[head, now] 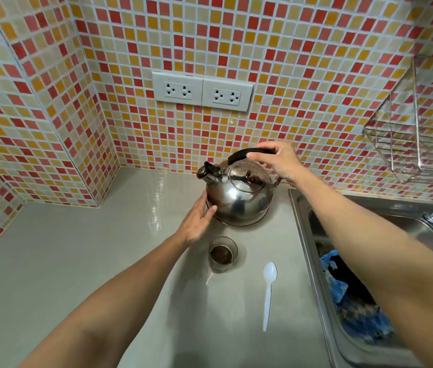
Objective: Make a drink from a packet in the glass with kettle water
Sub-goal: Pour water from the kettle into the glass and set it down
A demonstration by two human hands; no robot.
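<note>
Shiny steel kettle [239, 197], black handle gripped by right hand [276, 160].

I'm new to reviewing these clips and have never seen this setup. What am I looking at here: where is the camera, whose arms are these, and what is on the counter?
There is no machine here. A person wears one wide-angle camera on the head, looking forward and down, so the two bare arms reaching in from the bottom are their own.

The right hand grips the black handle of a steel kettle that stands on the grey counter. The left hand rests flat against the kettle's side, its fingers touching the metal.

Just in front of the kettle stands a small glass with dark powder in the bottom; no water looks poured yet. A white plastic spoon lies to its right. On the far right is a metal sink holding something blue and black, with a wire rack on the tiled wall above.
</note>
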